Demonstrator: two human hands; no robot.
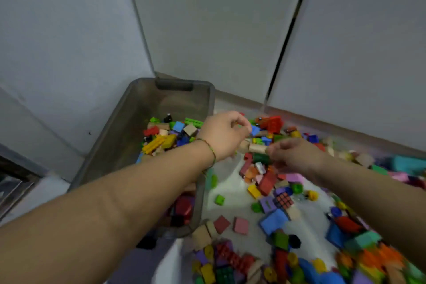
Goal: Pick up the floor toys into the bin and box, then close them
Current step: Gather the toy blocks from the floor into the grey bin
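Well, the right hand (297, 155) pinches a block (257, 148) by its end beside the bin (138, 108), the left hand (224, 134) is curled on I can't tell what, and that block could slip onto the floor (230, 188).

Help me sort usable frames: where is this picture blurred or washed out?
Head view: motion blur smears the right hand and the toy blocks at lower right; the left hand and bin are soft but readable; the bare floor between the toys glares white; the wide lens bows the wall seams.
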